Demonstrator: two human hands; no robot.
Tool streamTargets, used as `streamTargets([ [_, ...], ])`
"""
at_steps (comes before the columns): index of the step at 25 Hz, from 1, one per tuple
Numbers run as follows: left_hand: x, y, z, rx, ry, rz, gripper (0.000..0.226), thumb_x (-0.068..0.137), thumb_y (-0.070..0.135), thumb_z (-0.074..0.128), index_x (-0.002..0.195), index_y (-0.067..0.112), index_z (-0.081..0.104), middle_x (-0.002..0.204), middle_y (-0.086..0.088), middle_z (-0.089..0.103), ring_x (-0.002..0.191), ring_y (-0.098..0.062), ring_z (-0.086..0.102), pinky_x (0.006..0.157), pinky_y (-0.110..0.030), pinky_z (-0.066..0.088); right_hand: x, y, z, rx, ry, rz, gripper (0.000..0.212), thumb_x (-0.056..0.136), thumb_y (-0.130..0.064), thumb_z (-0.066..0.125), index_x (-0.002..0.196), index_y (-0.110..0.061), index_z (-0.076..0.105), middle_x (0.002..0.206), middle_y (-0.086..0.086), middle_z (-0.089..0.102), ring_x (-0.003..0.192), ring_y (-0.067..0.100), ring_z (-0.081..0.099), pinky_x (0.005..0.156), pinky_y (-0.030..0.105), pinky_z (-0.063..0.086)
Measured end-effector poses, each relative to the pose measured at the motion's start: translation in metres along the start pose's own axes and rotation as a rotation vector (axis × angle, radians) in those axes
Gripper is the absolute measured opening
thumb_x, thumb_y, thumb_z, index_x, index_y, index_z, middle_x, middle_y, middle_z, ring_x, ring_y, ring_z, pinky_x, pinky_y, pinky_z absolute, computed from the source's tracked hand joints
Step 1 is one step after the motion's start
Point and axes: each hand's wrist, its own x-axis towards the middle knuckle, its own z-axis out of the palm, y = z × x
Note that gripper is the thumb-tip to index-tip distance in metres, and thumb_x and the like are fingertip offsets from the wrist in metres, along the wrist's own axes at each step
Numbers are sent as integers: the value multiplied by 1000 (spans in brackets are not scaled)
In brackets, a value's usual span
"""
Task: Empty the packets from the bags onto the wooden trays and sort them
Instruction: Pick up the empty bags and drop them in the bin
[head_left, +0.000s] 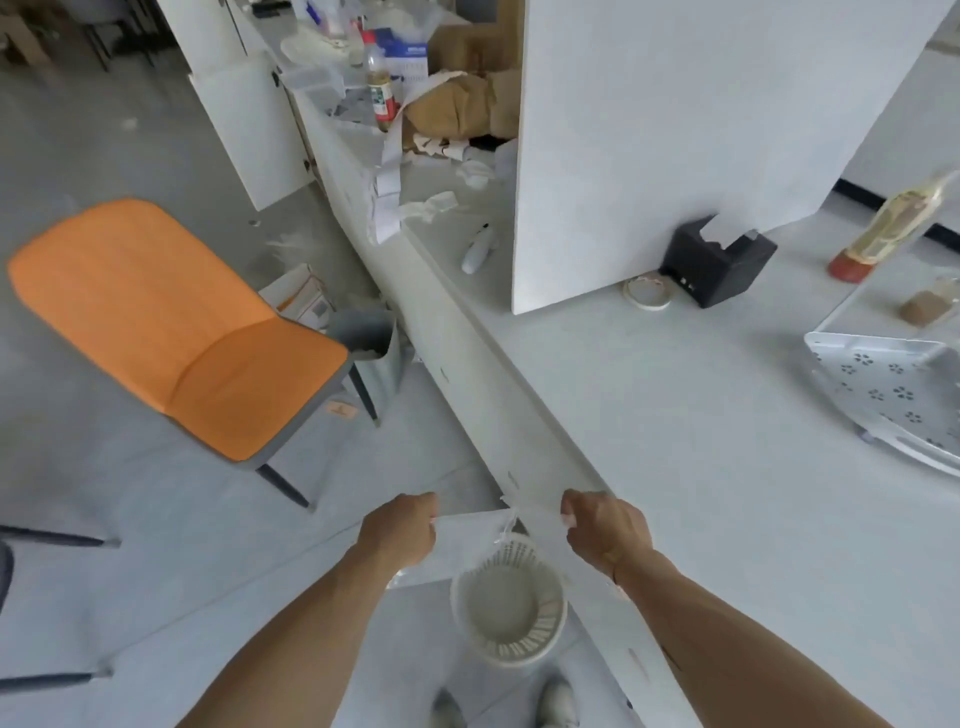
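Note:
Both my hands hold a thin white plastic bag (475, 540) stretched between them, low in the head view beside the table's front edge. My left hand (402, 530) is closed on the bag's left edge. My right hand (602, 530) pinches its right edge. The bag hangs over a white slotted wastebasket (511, 603) standing on the floor, which looks empty. I cannot tell what the bag holds. No wooden tray or packet shows.
A long white table (675, 415) runs to the right, carrying a white perforated tray (893, 395), a black box (717, 260), a tape roll (647, 293) and an upright white partition (675, 130). An orange chair (171, 332) and a grey bin (369, 343) stand on the floor at left.

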Motion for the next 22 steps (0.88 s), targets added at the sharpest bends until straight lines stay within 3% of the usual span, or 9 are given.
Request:
streamTargets([
  [9, 99, -8, 160, -156, -168, -206, 23, 92, 14, 43, 114, 13, 51, 106, -11, 66, 87, -29, 62, 69, -33, 46, 92, 23, 176, 36, -156, 44, 37, 89, -13, 46, 123, -24, 52, 112, 3, 68, 98, 28, 67, 81, 33, 52],
  [16, 193, -26, 322, -385, -306, -383, 38, 91, 13, 45, 128, 16, 47, 110, -10, 65, 91, -28, 64, 71, -35, 50, 187, 50, 339, 76, -280, 151, 33, 86, -10, 53, 118, -16, 56, 102, 12, 69, 93, 33, 66, 74, 33, 50],
  [22, 262, -53, 430, -495, -366, -464, 45, 85, 5, 45, 130, 13, 44, 103, -12, 67, 90, -32, 70, 84, -44, 58, 257, 75, 442, 95, -307, 199, 49, 80, -12, 57, 128, -20, 56, 107, 10, 70, 96, 30, 66, 77, 34, 53],
])
